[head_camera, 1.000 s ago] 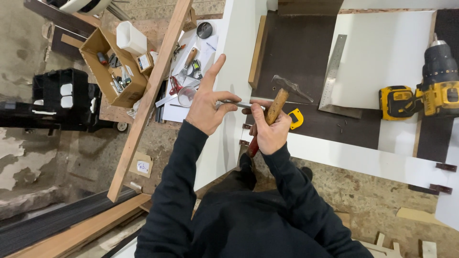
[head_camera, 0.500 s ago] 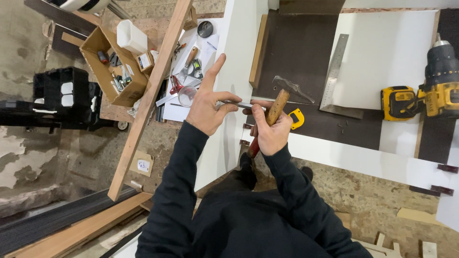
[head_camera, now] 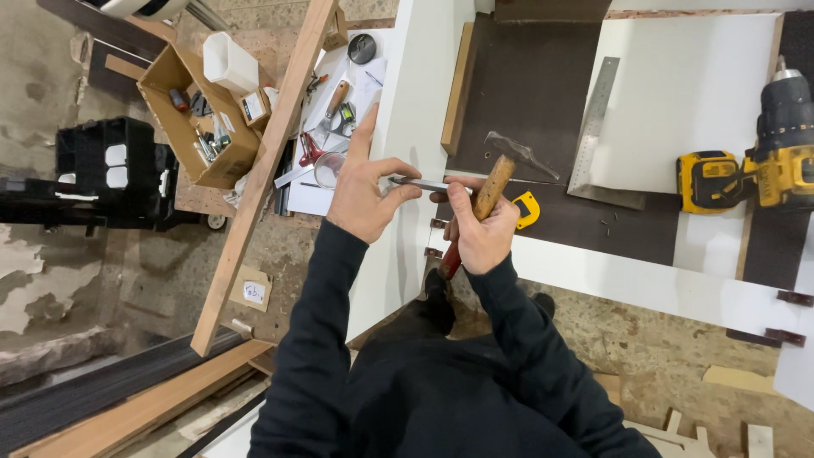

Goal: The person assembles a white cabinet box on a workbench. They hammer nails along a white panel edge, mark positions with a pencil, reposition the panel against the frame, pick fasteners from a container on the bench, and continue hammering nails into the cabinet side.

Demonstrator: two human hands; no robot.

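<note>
My left hand (head_camera: 366, 191) pinches one end of a thin metal strip (head_camera: 426, 183), with the index finger pointing up over the white panel (head_camera: 415, 93). My right hand (head_camera: 476, 231) grips a wooden-handled hammer (head_camera: 502, 170) and also touches the strip's other end. The hammer's steel head sits above the dark board (head_camera: 530, 93). A yellow tape measure (head_camera: 527, 209) lies just right of my right hand.
A yellow and black cordless drill (head_camera: 755, 165) lies at the right. A steel square (head_camera: 593, 127) rests on a white sheet. A cardboard box of tools (head_camera: 195, 119), pliers and papers sit at the upper left beside a long wooden plank (head_camera: 263, 170). Brown hinges (head_camera: 784, 335) line the panel edge.
</note>
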